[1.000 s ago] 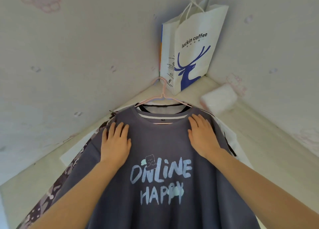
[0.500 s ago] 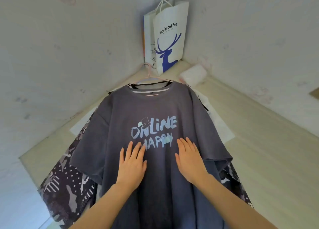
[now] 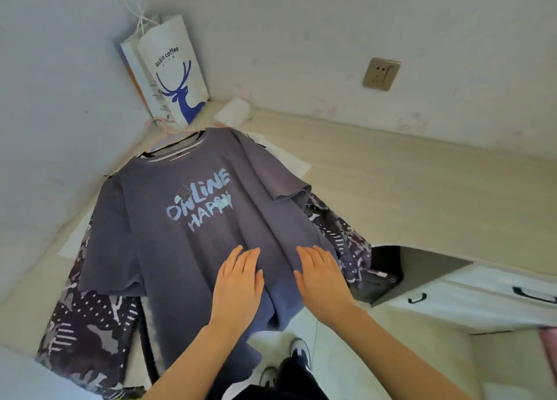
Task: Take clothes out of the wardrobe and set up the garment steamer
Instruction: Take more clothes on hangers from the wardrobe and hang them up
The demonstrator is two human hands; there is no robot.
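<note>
Two hands (image 3: 238, 282) (image 3: 322, 279), one grey T-shirt (image 3: 193, 225), one paper bag (image 3: 174, 71), one socket (image 3: 380, 74)

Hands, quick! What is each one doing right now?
Left hand: open, flat on the grey T-shirt, holding nothing.
Right hand: open, flat on the same shirt, holding nothing.

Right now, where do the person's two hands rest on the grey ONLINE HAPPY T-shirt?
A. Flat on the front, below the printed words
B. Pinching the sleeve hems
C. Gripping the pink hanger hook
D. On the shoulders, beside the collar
A. The left hand and the right hand lie open and flat, side by side on the T-shirt, below the printed words and well below the collar and hanger.
</note>
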